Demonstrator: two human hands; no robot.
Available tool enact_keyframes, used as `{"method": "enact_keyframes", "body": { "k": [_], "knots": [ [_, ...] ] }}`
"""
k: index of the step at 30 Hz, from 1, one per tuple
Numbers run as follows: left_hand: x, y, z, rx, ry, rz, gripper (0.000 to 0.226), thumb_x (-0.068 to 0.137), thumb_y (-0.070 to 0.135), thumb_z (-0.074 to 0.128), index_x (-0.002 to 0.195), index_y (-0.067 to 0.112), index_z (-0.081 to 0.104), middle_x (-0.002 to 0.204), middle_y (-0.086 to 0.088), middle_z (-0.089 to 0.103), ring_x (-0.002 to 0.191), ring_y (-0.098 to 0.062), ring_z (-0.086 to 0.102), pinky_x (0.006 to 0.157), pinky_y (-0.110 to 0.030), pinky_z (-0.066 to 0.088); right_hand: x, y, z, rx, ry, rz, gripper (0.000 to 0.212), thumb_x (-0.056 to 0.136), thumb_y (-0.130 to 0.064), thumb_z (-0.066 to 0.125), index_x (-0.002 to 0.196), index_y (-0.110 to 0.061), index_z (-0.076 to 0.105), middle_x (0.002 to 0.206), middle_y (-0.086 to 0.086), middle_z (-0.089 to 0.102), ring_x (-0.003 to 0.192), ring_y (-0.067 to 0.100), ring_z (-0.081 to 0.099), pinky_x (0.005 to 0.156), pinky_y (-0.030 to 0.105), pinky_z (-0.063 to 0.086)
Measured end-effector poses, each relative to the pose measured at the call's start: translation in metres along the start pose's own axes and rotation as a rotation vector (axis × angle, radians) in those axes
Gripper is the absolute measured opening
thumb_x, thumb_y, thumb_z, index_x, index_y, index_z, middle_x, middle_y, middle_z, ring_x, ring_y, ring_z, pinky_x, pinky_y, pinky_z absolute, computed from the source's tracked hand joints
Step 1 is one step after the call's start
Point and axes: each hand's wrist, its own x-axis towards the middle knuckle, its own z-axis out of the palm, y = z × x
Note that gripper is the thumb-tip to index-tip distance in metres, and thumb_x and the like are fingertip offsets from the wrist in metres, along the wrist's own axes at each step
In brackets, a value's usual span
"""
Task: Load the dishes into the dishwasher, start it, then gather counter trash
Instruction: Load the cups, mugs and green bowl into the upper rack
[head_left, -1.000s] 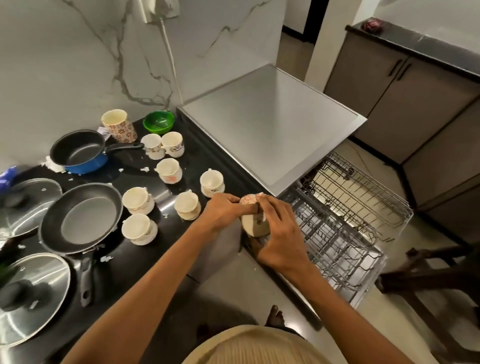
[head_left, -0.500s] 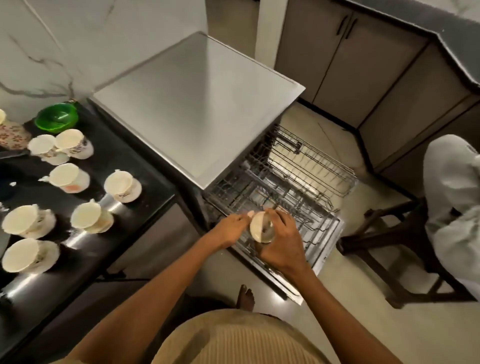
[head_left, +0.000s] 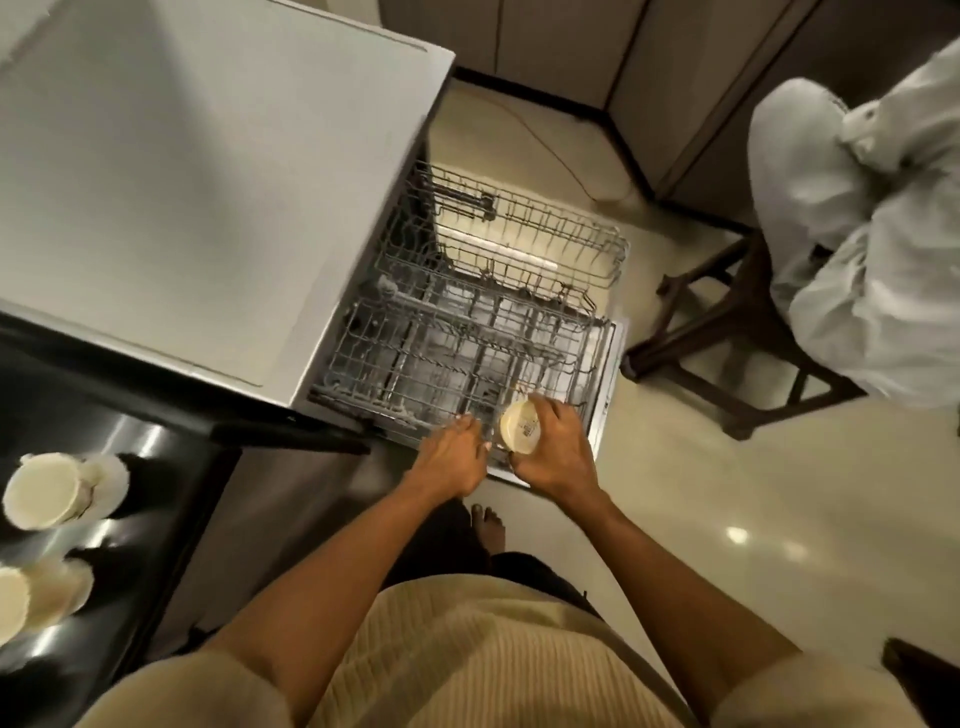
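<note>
While the head camera is looking almost straight down, the dishwasher (head_left: 208, 182) is filling the upper left, its flat grey top cut off by the frame edges and blurred. Projecting from its front, the upper rack (head_left: 524, 228) and lower rack (head_left: 467, 358) are both standing pulled out, the upper one partly hiding the far end of the lower; the wire tines are hard to separate where the two overlap. At the left edge the black counter (head_left: 78, 545) is showing only a strip, with two cream cups (head_left: 47, 499) on it, the nearer one cropped by the frame. At the right a wooden stool (head_left: 727, 332) is carrying a seated person in pale clothing (head_left: 857, 234), visible only in part. Over the near edge of the lower rack, the right hand (head_left: 558, 457) is gripping a cream cup (head_left: 519, 431) turned on its side, fingers curled round its far wall, thumb at its lower rim; the cup's handle is hidden. Just beside it, the left hand (head_left: 452, 460) is resting at the rack's front edge with fingers bent; whether it is holding a wire cannot be told. Below, a bare foot (head_left: 488, 527) is partly showing.
</note>
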Motion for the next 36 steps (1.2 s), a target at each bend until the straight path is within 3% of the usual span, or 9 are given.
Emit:
{"method": "enact_keyframes", "body": {
  "k": [11, 20, 29, 36],
  "knots": [
    [0.040, -0.015, 0.028, 0.327, -0.227, 0.149, 0.074, 0.100, 0.036, 0.042, 0.159, 0.004, 0.011, 0.167, -0.015, 0.011, 0.155, -0.028, 0.007, 0.126, -0.040, 0.005, 0.028, 0.027, 0.020, 0.017, 0.021, 0.256, 0.091, 0.069, -0.028, 0.086, 0.146, -0.016, 0.039, 0.143, 0.009, 0.046, 0.132, 0.029, 0.040, 0.105, 0.042, 0.047],
    [0.056, -0.018, 0.031, 0.250, -0.263, 0.130, 0.081, 0.091, 0.027, 0.057, 0.158, 0.006, 0.018, 0.166, -0.013, 0.016, 0.154, -0.025, 0.011, 0.126, -0.039, 0.008, 0.052, 0.051, 0.037, 0.003, -0.078, 0.321, 0.098, 0.063, -0.021, 0.089, 0.146, -0.014, 0.038, 0.140, 0.011, 0.046, 0.129, 0.030, 0.042, 0.103, 0.046, 0.049],
    [0.057, -0.014, 0.035, 0.238, -0.265, 0.060, 0.079, 0.092, 0.026, 0.053, 0.159, 0.007, 0.016, 0.167, -0.011, 0.013, 0.155, -0.022, 0.009, 0.126, -0.039, 0.007, 0.070, 0.062, 0.058, -0.011, -0.174, 0.343, 0.098, 0.060, -0.013, 0.093, 0.143, -0.014, 0.040, 0.138, 0.011, 0.046, 0.130, 0.030, 0.043, 0.107, 0.041, 0.046],
    [0.056, -0.012, 0.036, 0.239, -0.252, 0.044, 0.078, 0.093, 0.026, 0.053, 0.159, 0.006, 0.016, 0.167, -0.011, 0.014, 0.155, -0.023, 0.008, 0.126, -0.040, 0.006, 0.078, 0.058, 0.068, -0.039, -0.229, 0.368, 0.098, 0.058, -0.018, 0.096, 0.140, -0.015, 0.041, 0.137, 0.008, 0.046, 0.128, 0.029, 0.044, 0.097, 0.044, 0.052]
  ]
}}
